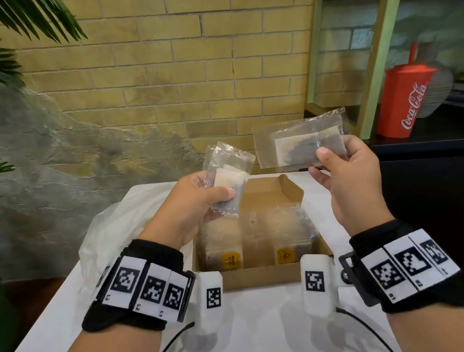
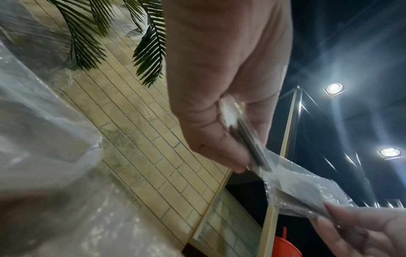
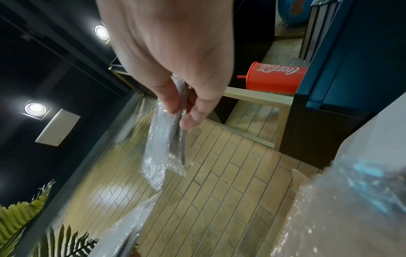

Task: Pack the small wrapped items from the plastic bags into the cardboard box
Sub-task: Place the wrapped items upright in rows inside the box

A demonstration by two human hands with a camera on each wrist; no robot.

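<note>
1. Your left hand (image 1: pixel 195 201) is pinching a small clear plastic packet with a pale sachet inside (image 1: pixel 226 173) between thumb and fingers, holding it above the far left of the open brown cardboard box (image 1: pixel 256 275).
2. Your right hand (image 1: pixel 350 177) is gripping a second flat clear-wrapped sachet (image 1: pixel 299 141) by its lower edge, lifted behind the box's far right corner.
3. You are probably best lowering one packet at a time, keeping it upright and sliding it into the gap between the two rows of wrapped packets (image 1: pixel 224 245) standing in the box.
4. You are holding thin, slippery film, so grip near the sachet rather than the loose film edge.
5. The crumpled translucent plastic bag (image 1: pixel 119 230) is lying on the white table (image 1: pixel 262 335) left of the box; your left arm is hiding part of it, so what it holds cannot be told.
6. The wrist views are showing the packets edge-on and blurred; the yellow labels are unreadable.
</note>
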